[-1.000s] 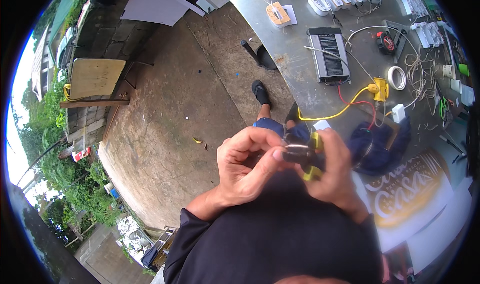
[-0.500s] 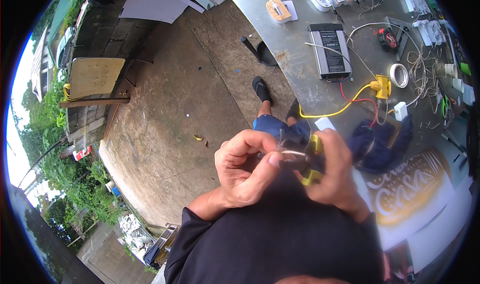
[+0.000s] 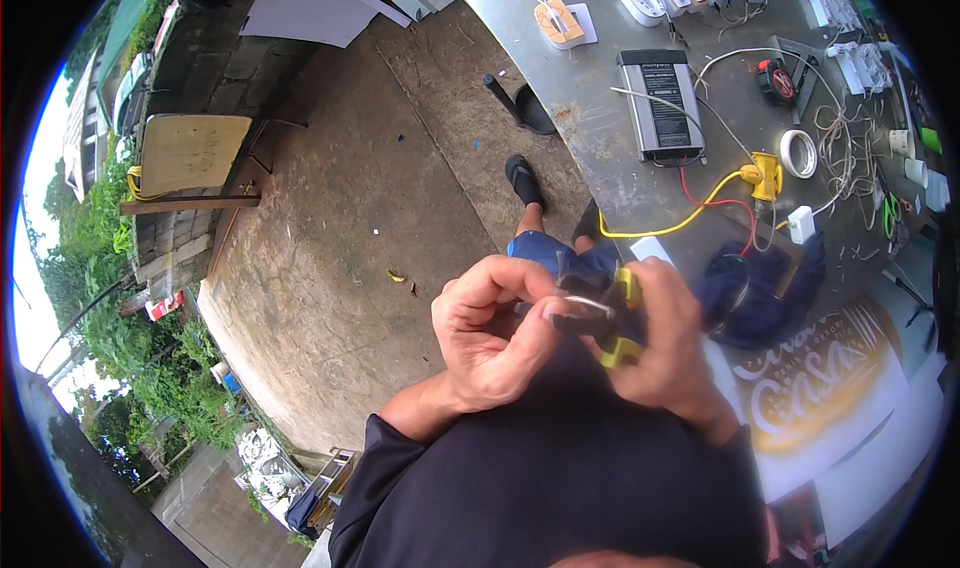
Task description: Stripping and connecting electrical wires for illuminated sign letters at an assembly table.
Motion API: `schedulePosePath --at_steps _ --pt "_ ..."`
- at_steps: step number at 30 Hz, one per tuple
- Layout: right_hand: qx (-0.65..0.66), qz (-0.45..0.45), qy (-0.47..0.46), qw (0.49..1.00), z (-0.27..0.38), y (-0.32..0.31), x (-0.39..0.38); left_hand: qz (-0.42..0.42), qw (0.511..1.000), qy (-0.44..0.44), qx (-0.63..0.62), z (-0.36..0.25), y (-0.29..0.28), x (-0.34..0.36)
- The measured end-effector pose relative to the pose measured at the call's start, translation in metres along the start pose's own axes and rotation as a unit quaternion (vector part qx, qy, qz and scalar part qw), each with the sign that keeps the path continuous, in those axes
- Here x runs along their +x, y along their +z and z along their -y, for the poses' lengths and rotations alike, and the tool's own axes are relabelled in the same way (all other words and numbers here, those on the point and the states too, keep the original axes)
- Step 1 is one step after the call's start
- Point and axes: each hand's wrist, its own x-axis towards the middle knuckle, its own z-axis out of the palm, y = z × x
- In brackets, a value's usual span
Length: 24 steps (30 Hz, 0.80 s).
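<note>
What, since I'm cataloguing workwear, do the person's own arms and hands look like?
The left hand and right hand are bare, with no gloves, rings or watch showing. Plain black sleeves stop short of the hands and match the black top. No markings show on the visible cloth.

Soft daylight is coming in from the left, where the sky point(image 3: 38, 323) is washing out to white. I'm seeing the wall point(image 3: 228, 86) sinking into shade while the floor point(image 3: 330, 218) is taking an even, shadow-light glow. The table point(image 3: 590, 168) is catching a pale sheen. The tool point(image 3: 622, 353) is blurring, the dark shirt point(image 3: 540, 468) is swallowing detail, and outlines are bending toward a black, blue-fringed rim.
</note>
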Motion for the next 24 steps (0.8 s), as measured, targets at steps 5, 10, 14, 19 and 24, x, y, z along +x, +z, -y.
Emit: schedulePosePath --at_steps 5,10,14,19,24 --pt "0.032 0.028 0.007 0.999 0.002 0.001 0.002 -0.014 1.0 0.021 0.017 0.007 0.001 -0.001" --pt "0.151 0.071 0.046 0.985 0.003 0.004 0.004 -0.039 0.999 0.012 0.029 0.004 0.009 -0.001" --pt "0.158 0.088 0.071 0.981 0.005 0.002 0.006 -0.043 0.998 0.018 0.043 0.01 0.008 -0.002" --pt "0.193 0.136 0.073 0.969 0.008 -0.003 0.011 -0.039 0.999 -0.007 0.026 0.009 0.006 -0.002" --pt "0.2 0.15 0.08 0.965 0.009 -0.005 0.013 -0.02 1.0 0.01 0.01 0.008 0.005 0.002"
